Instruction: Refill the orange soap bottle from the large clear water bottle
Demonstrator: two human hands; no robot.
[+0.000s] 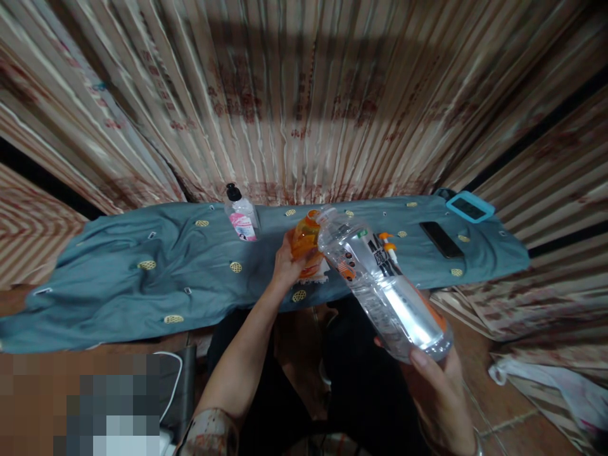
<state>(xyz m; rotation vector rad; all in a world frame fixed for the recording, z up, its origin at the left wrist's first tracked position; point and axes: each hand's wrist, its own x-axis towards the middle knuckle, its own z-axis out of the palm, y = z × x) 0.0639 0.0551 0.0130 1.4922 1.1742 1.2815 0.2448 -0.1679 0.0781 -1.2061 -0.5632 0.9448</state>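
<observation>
My left hand (286, 263) is wrapped round a translucent orange bottle (305, 239) whose top is uncapped. A small white cloth or tissue (322, 273) shows just below that bottle. In my right hand (434, 377) is a large clear plastic bottle (384, 297) with a silver and orange label, gripped near its base. It slants, its open neck up against the orange bottle's mouth; whether liquid passes between them I cannot tell. Behind the large bottle, an orange and white pump top (389, 246) is lying on the blue-green cloth (266, 285).
A clear pump bottle (244, 221) with a black top and pink label stands left of my hands. To the right lie a dark phone (441, 239) and a light-blue framed device (470, 207). Striped curtains (285, 126) hang behind the cloth-covered surface.
</observation>
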